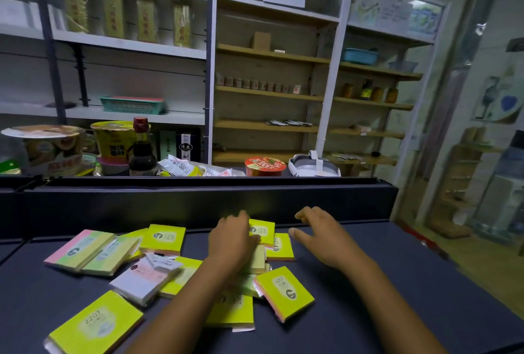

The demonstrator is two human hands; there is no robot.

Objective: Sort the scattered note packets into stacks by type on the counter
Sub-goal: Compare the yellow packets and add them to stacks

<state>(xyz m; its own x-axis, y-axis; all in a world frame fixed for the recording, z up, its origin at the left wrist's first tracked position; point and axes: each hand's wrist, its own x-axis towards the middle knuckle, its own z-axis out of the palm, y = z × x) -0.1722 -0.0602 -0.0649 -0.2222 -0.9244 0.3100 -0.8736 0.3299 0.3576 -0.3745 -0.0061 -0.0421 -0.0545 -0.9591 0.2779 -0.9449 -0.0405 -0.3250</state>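
Note:
Several note packets lie scattered on the dark counter (397, 268). Most are yellow-green with "2207" printed on them, such as one at the near left (96, 325), one at the near right (285, 292) and one further back (164, 237). A white and pink packet (141, 278) lies in the middle left, and a pink-edged pale green one (79, 250) at the far left. My left hand (232, 240) rests on a yellow-green packet (263, 230) near the counter's back wall, fingers curled over it. My right hand (320, 230) hovers open to its right, holding nothing.
A raised dark ledge (198, 197) bounds the counter at the back. Above it stand instant noodle bowls (265, 166), a soy sauce bottle (141, 149), snack packs and a white headset (313, 166). Shelves fill the wall behind. The counter's right edge drops to the floor.

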